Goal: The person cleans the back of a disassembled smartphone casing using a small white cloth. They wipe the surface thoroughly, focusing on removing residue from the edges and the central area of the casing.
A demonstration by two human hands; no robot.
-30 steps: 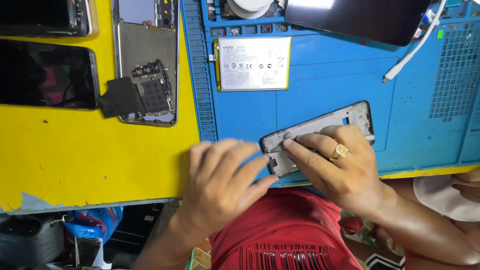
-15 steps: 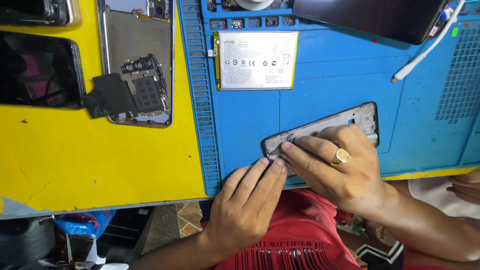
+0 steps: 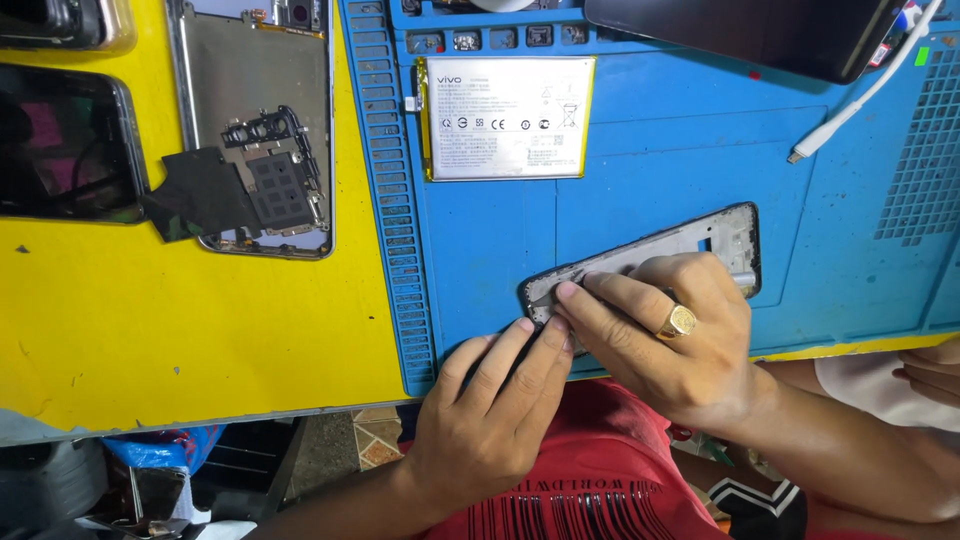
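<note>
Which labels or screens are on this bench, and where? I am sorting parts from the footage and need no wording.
Battery label: white rectangle with yellow edging, on the blue mat, upper middle.
Dark screen: black glossy rectangle, left edge, on the yellow surface.
Dark screen panel: black, tilted, top right.
Phone frame: no screen, black-rimmed, under the right hand, with the left hand touching its near end.

Battery point(image 3: 508, 118) on mat point(image 3: 660, 180), behind phone frame point(image 3: 700, 240).
</note>
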